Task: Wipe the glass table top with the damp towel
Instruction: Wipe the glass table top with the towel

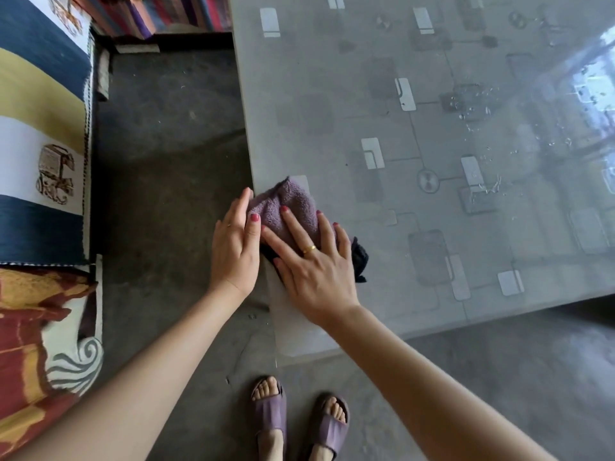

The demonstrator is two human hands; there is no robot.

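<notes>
Purple towel [289, 207] bunched at the left edge of the glass surface [416, 134], near its front-left corner. Right hand [316, 261] lies flat on top of the towel, fingers straight and spread, pointing toward 11 o'clock; most of the towel shows past the fingertips at 11–12 o'clock from the palm. A dark part of the cloth [360, 259] sticks out from under the hand at 3 o'clock. Gold ring on one finger of that hand.

Left hand [236, 247] sits just off the surface edge, at 9 o'clock from the towel, fingers straight and together, pointing to 12; thumb side touches the towel's left side. It holds nothing; looks like an open palm set against the edge and the cloth.

Surface has a grey pattern of squares and lines under the glass; small bits of debris [479, 104] scattered at 2 o'clock from the towel, well apart from it. Window glare at the far right.

No containers in view.

Patterned cushions [43, 161] at 9 o'clock across the concrete floor [166, 144]. Feet in purple sandals [269, 414] at 6 o'clock.
</notes>
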